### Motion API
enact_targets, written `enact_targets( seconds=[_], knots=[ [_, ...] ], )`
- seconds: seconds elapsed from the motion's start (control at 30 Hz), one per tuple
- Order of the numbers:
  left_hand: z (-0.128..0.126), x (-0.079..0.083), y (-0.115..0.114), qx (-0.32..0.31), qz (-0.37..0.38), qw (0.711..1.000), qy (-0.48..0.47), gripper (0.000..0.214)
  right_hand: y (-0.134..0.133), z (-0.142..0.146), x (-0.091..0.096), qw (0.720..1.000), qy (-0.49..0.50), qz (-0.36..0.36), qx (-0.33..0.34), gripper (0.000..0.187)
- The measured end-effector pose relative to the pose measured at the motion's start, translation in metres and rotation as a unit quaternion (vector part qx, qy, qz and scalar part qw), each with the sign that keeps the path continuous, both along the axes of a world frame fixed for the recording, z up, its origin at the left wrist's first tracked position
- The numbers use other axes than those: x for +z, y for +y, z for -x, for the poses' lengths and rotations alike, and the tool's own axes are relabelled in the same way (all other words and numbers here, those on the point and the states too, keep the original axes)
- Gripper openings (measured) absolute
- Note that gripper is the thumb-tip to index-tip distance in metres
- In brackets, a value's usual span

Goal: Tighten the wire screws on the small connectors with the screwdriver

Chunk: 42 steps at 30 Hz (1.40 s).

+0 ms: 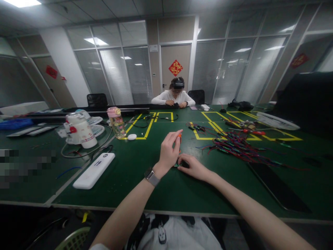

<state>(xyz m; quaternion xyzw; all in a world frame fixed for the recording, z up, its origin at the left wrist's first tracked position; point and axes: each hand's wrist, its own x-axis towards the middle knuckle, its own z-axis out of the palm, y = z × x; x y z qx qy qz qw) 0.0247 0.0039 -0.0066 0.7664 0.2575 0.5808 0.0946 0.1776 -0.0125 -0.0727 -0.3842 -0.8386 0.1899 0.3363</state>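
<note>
My left hand (pixel 169 149), with a watch on the wrist, is closed around an upright tool with an orange handle (pixel 179 137), its tip pointing down at the green table (pixel 156 187). Just to its right, my right hand (pixel 192 166) lies low on the table with its fingers pressed onto a small dark part (pixel 183 164) that has green on it. The part is mostly hidden under the fingers. The tool's lower end is hidden between the two hands.
A tangle of coloured wires (pixel 234 146) lies to the right, a dark flat slab (pixel 278 187) near the right front. A white power bank (pixel 94 170), a pink bottle (pixel 116 122) and a white jug (pixel 80 130) stand left. Another person (pixel 177 95) sits across the table.
</note>
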Motion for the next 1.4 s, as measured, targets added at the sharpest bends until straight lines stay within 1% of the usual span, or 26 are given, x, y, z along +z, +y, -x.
enact_targets(
  seconds=[0.3,0.57,0.7,0.83,0.9,1.03,1.17,1.27,1.4],
  knots=[
    [0.0003,0.0004,-0.0009,0.005,0.004,1.000,0.000,0.030,-0.0006,0.0004,0.0007,1.000,-0.006,0.003,0.000,0.006],
    [-0.0005,0.0011,0.0013,-0.010,0.010,1.000,-0.018,0.028,-0.0008,-0.0002,0.0007,1.000,-0.001,-0.003,0.002,0.006],
    [0.0000,0.0013,0.0039,0.013,0.030,0.999,-0.042,0.022,-0.0008,0.0004,0.0008,1.000,0.003,0.001,0.003,0.008],
    [0.0006,0.0019,0.0030,0.044,0.030,0.997,-0.051,0.015,-0.0014,0.0006,0.0015,1.000,0.001,0.007,-0.001,0.008],
    [0.0007,0.0023,0.0014,0.035,0.034,0.997,-0.053,0.017,-0.0014,0.0005,0.0013,1.000,-0.001,0.007,-0.002,0.007],
    [0.0010,0.0025,-0.0005,-0.010,0.051,0.998,-0.046,0.029,-0.0002,0.0002,-0.0008,1.000,0.004,0.005,0.002,0.007],
    [0.0013,0.0015,0.0014,-0.024,0.054,0.997,-0.043,0.030,0.0002,0.0000,-0.0018,1.000,0.007,0.002,0.001,0.007],
    [0.0007,0.0012,0.0027,-0.008,0.042,0.998,-0.045,0.026,-0.0011,0.0003,0.0001,1.000,0.001,0.003,0.001,0.007],
    [-0.0007,0.0009,0.0010,0.042,0.014,0.998,-0.045,0.018,-0.0031,0.0017,0.0031,1.000,-0.003,0.006,-0.004,0.008]
  ],
)
